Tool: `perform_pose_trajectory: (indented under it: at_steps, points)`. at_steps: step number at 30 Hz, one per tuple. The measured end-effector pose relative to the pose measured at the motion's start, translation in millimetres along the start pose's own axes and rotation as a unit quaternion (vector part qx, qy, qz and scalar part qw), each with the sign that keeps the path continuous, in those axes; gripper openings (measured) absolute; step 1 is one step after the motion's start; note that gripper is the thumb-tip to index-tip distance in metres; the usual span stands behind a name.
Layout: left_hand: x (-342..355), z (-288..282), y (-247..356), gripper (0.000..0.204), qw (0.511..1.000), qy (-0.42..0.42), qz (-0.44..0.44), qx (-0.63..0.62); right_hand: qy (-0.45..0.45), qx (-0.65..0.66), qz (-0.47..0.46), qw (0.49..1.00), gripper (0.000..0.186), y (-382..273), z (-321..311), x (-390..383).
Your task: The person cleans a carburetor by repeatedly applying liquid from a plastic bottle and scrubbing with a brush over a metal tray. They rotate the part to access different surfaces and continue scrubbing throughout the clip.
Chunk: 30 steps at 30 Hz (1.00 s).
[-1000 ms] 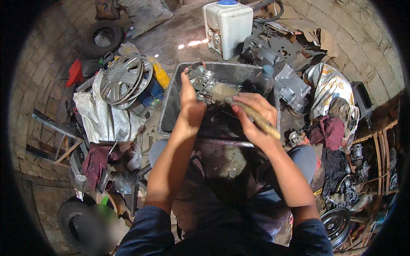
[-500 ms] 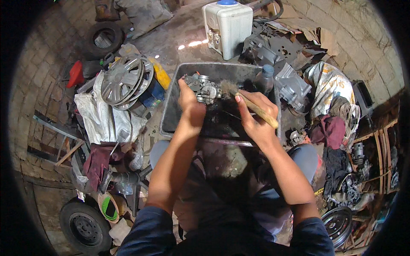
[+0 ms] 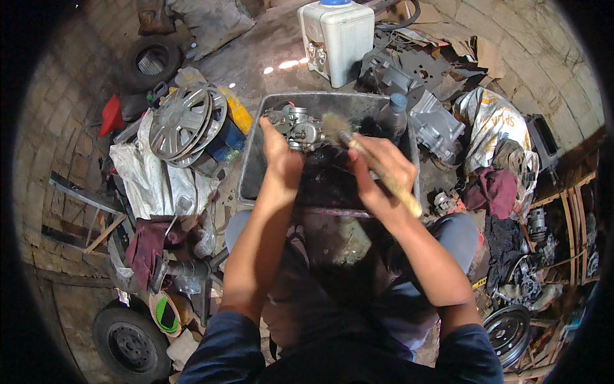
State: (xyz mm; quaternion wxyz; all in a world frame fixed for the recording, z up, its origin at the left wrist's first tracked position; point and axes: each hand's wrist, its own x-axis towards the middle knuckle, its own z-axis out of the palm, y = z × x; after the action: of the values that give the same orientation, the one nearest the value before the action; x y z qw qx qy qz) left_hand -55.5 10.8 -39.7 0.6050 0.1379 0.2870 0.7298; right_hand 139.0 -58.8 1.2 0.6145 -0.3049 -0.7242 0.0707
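A metal carburetor (image 3: 303, 130) is held over the black plastic tub (image 3: 248, 185) by my left hand (image 3: 277, 148), whose fingers wrap its left side and are partly hidden. My right hand (image 3: 384, 168) is closed round the wooden handle of a paintbrush (image 3: 398, 192). The brush's worn bristles touch or nearly touch the right side of the carburetor; exact contact I cannot tell. Dark wet residue shows in the tub's bottom. A clear plastic bottle with a blue cap (image 3: 393, 116) stands in the tub's far right corner.
A white plastic container with a blue lid (image 3: 339, 48) stands beyond the tub. Hubcaps (image 3: 182, 121) and a white sack (image 3: 144, 173) lie to the left. Grey metal casings (image 3: 435, 125) and a printed sack (image 3: 492, 125) are at the right. Tyres (image 3: 131, 342) lie around.
The brush handle has tilted more steeply, its end shifting right and nearer to me, and its bristles have moved slightly left. The carburetor has shifted a little left and turned slightly.
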Motion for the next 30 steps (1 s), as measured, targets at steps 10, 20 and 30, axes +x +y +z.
perform_pose_trajectory:
  at_steps: [10,20,30]
  points:
    - [-11,16,12,0.055,0.996,-0.041,0.066,0.045,-0.001,0.011,0.147,0.989,0.009,3,-9,6]
    - [-26,32,33,0.057,0.988,-0.148,-0.015,0.03,-0.073,-0.032,0.074,0.994,0.018,14,-25,16]
    - [-25,29,30,0.046,0.959,-0.156,0.126,0.198,-0.093,0.0,0.045,0.995,0.013,24,-33,10]
